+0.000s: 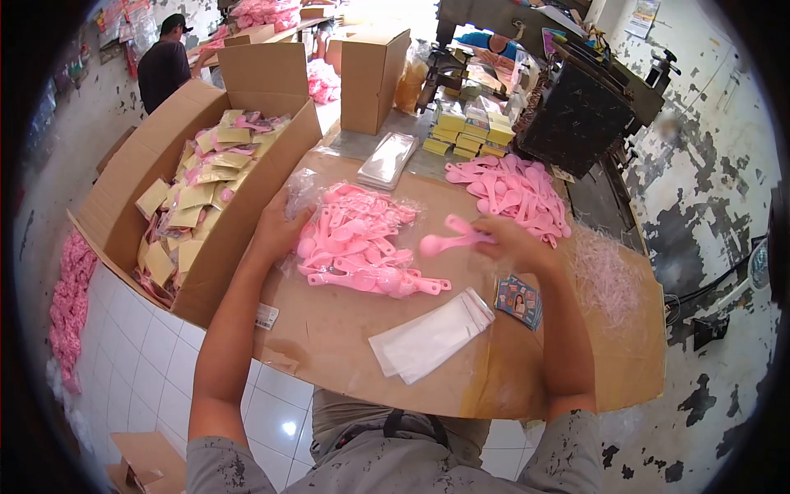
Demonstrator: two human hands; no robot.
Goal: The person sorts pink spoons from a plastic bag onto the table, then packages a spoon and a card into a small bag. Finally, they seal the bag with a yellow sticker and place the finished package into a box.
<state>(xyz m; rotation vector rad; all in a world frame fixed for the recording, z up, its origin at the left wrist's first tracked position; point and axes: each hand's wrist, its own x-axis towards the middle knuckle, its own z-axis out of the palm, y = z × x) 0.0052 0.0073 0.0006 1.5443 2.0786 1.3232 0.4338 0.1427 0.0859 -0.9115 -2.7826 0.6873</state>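
Note:
My right hand [514, 243] is closed around the handle end of pink plastic spoons [440, 244], held over the cardboard-topped table. My left hand [280, 224] grips the left edge of a clear plastic bag [302, 191], its fingers partly hidden by the crinkled film. Inside and around that bag lies a heap of pink spoons [354, 239]. Just past my right hand is a second, loose pile of pink spoons [514, 193]. Nearer to me lie a stack of clear plastic sleeves [428, 337] and, beside it, a small stack of printed cards [519, 301].
At the left stands an open carton [247, 218] full of packed spoons with cream cards. More sleeves [387, 160] and stacked yellow card bundles [465, 128] sit at the back, near a dark machine [576, 107]. Pinkish shreds [609, 272] lie at right. A person [163, 70] stands far left.

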